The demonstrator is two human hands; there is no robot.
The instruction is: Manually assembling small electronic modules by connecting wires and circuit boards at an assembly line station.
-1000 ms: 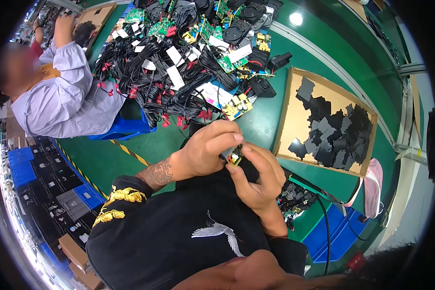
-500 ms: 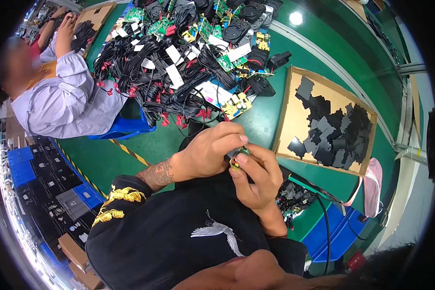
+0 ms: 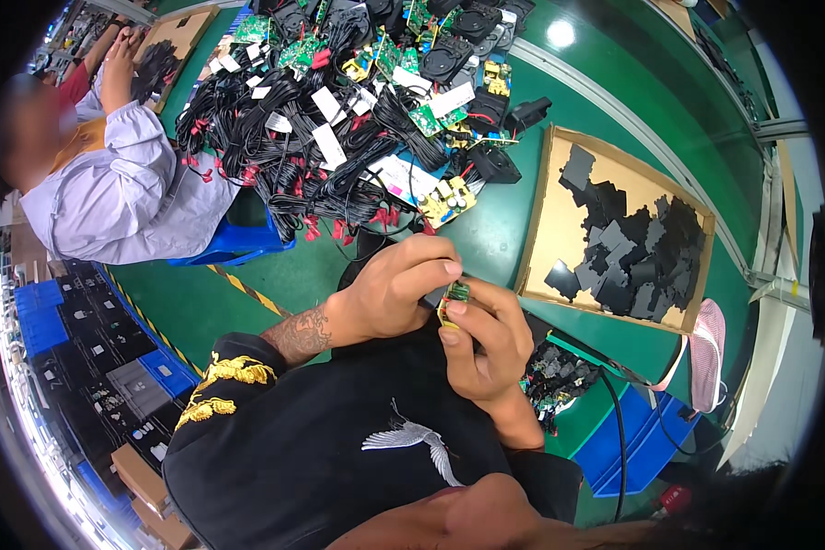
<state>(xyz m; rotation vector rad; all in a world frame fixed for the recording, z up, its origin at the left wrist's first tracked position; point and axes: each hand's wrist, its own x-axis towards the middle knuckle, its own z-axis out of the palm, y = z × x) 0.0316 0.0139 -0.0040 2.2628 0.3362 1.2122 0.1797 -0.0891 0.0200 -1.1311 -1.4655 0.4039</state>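
Note:
In front of my chest, my right hand (image 3: 490, 341) pinches a small circuit board (image 3: 451, 301) with green and yellow parts between thumb and fingers. My left hand (image 3: 401, 282) is closed, its fingertips bent against the upper left side of the board. A dark grey edge shows beneath the left fingers, but what it belongs to is mostly hidden. Beyond my hands, a yellow circuit board (image 3: 448, 203) lies at the near edge of a heap of black cables (image 3: 339, 151) with red ends, green boards and black housings.
To the right, a shallow cardboard tray (image 3: 539, 215) holds many black sheet pieces (image 3: 646, 247). A pink slipper-like item (image 3: 708, 353) and a blue bin (image 3: 628, 449) sit at the lower right. A co-worker in a pale sleeve (image 3: 128, 192) sits at the left on a blue stool (image 3: 247, 240).
The small circuit board has turned slightly in my fingers, showing more of its green part. My left fingertips have shifted a little leftward, and my right hand has tilted slightly.

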